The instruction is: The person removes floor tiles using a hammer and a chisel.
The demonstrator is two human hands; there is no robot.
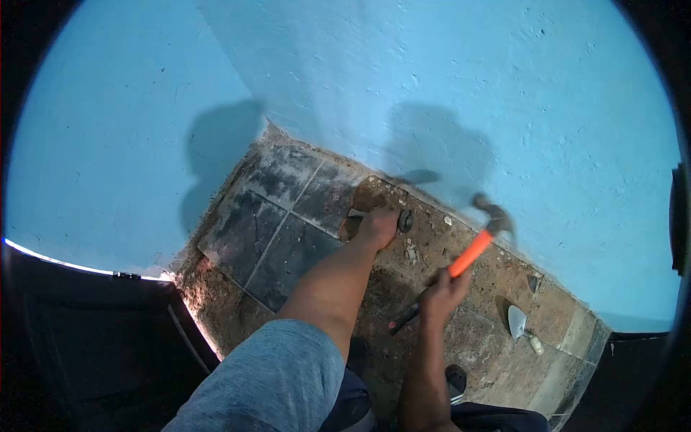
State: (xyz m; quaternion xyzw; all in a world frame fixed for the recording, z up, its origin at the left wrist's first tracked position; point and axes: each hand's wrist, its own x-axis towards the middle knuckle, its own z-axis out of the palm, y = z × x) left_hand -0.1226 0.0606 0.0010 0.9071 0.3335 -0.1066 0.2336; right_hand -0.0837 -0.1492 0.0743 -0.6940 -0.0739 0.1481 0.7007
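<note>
My left hand (379, 227) is wrapped round a chisel (405, 221); its dark round striking end sticks out to the right of the fist. The metal blade (355, 214) points left, at the edge of the dark floor tiles (299, 248). In my right hand (440, 299) is a claw hammer (471, 253) with an orange and black handle. Its head is up near the blue wall, to the right of the chisel and apart from it. Broken rubble and bare brown bedding (414, 252) lie around the left hand.
A trowel (517, 322) with a pale handle lies on the floor at the right. Blue walls (461, 79) meet in a corner behind the tiles. A dark door (101, 338) stands at the left. My shoe (455, 381) is at the bottom.
</note>
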